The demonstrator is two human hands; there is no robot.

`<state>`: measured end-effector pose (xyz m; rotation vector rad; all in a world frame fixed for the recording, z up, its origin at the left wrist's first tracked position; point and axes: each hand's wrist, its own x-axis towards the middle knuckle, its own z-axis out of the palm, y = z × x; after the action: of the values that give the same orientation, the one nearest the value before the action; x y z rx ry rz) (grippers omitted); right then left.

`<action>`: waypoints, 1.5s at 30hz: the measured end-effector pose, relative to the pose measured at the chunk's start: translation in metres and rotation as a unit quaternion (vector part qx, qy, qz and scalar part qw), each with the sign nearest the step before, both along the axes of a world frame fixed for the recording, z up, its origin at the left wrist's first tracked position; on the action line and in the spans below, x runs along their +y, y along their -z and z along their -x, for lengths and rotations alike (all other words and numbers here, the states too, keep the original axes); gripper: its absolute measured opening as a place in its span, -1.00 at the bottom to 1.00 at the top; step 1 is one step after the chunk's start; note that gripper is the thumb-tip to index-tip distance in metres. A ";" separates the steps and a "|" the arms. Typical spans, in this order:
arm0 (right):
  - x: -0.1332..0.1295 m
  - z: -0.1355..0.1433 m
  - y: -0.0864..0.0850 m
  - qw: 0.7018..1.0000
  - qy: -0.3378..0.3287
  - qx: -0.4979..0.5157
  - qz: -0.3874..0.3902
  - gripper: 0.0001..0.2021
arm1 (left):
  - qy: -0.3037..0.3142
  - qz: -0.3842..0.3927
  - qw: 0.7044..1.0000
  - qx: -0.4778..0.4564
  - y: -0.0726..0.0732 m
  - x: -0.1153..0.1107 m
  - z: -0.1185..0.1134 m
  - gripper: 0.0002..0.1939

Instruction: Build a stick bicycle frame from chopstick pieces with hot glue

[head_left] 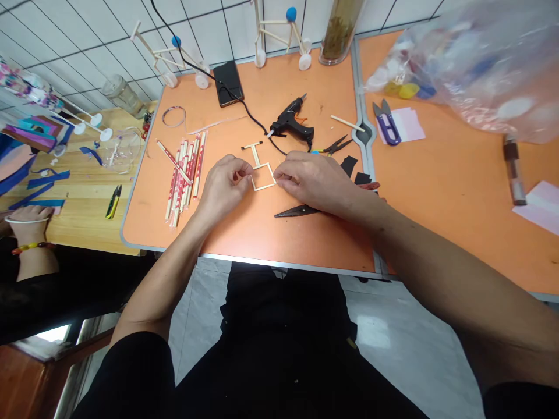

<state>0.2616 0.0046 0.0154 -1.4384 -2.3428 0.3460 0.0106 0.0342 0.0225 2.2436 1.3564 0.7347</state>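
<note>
On the orange table (227,238), a small frame of pale wooden sticks (264,187) lies between my hands, a square with a T-shaped stem at its far side. The stem's crossbar has dark tips. My left hand (225,183) is closed in a pinch at the frame's left edge. At the right edge, the fingers of my right hand (312,177) are pinched together on the frame. Dark long-nosed pliers (297,211) lie partly hidden under my right hand. Beyond it are a black glue gun (288,121) and smaller pliers (337,145).
Wrapped chopsticks (186,174) lie left. A phone (228,84) and stick models with blue balls (291,14) line the wall. Purple snips (388,123), a marker (515,171) and a plastic bag (480,70) are right. Another person's hand (30,218) is at far left.
</note>
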 end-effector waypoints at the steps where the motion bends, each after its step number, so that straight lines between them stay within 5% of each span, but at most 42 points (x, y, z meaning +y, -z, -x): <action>1: 0.000 0.000 0.000 1.000 -0.007 0.001 0.000 -0.71 | 0.000 0.005 1.000 -0.006 0.001 -0.002 0.004 -0.84; 12: 0.004 0.025 -0.020 0.987 -0.060 -0.150 0.021 -0.63 | 0.046 0.009 0.999 -0.019 0.024 -0.006 0.007 -0.77; 22: 0.007 0.031 -0.014 0.978 -0.071 -0.195 0.004 -0.60 | 0.050 0.021 0.998 0.004 0.023 -0.006 0.007 -0.71; 31: 0.010 0.016 -0.021 0.988 -0.051 -0.137 -0.054 -0.65 | 0.017 0.033 0.999 -0.025 0.021 -0.006 0.006 -0.77; 45: 0.006 0.029 -0.015 0.965 -0.101 -0.232 -0.068 -0.72 | 0.019 0.020 0.999 -0.023 0.024 -0.007 0.006 -0.80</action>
<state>0.2325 0.0102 0.0307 -1.3256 -2.8290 -0.1193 0.0044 0.0268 -0.0012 2.2010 1.2924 0.7357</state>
